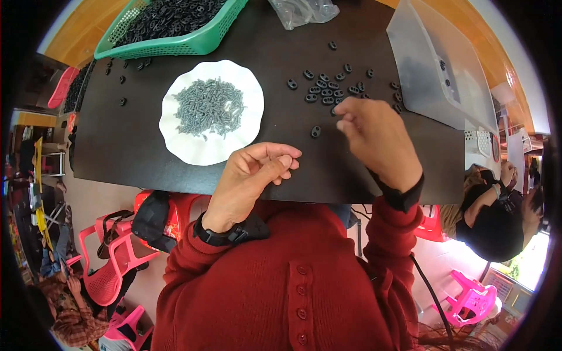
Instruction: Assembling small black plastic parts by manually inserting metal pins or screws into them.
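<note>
Over the table's near edge, my left hand [252, 178] is closed in a pinch, thumb against fingers; anything between the fingertips is too small to make out. My right hand [379, 137] reaches to the loose black two-hole cord locks [324, 85], its thumb and forefinger closed at one small black cord lock [334, 110] on the near side of the group. Between the hands a single cord lock [316, 131] lies apart. Left of centre, a white wavy-edged plate [171, 126] bears a heap of small grey metal springs [208, 108].
A green basket [193, 45] full of black pieces stands at the far left of the dark table [281, 175]. A translucent plastic bin [430, 70] tilts at the right, with a clear bag [301, 11] at the back. Other people sit at both sides, near pink chairs [111, 257].
</note>
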Available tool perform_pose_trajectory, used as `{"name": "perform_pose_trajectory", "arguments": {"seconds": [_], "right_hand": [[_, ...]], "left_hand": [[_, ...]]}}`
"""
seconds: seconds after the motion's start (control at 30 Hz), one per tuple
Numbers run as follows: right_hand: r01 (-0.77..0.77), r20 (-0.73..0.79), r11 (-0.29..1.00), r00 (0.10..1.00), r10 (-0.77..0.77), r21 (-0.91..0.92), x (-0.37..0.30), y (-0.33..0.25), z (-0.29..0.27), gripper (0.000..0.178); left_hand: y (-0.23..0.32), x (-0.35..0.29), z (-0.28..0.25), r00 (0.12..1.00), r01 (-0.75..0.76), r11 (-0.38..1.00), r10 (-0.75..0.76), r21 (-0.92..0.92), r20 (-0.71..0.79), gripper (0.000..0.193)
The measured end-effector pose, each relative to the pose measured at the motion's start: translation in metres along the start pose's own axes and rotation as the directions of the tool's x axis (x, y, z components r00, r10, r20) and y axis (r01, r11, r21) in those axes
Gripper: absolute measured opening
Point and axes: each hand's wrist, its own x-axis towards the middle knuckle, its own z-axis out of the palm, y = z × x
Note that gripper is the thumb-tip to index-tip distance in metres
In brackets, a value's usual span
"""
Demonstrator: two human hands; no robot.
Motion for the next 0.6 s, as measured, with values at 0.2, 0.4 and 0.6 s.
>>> {"name": "perform_pose_trajectory", "arguments": {"seconds": [0.2, 0.4, 0.6], "right_hand": [[-0.081, 0.255, 0.997, 0.964, 0.081, -0.009, 0.006, -0.036, 0.043, 0.032], [-0.127, 0.264, 0.991, 0.955, 0.135, -0.048, 0.013, -0.046, 0.067, 0.032], [-0.272, 0.24, 0.961, 0.937, 0.253, 0.049, 0.015, -0.069, 0.054, 0.019]], "left_hand": [[0.005, -0.009, -0.034, 1.0, 0.006, 1.0, -0.006, -0.018, 0.012, 0.023], [0.007, -0.018, -0.047, 1.0, 0.012, 1.0, -0.012, -0.008, 0.019, 0.022], [0.001, -0.02, -0.058, 1.0, 0.017, 0.998, -0.016, -0.064, 0.021, 0.024]]}}
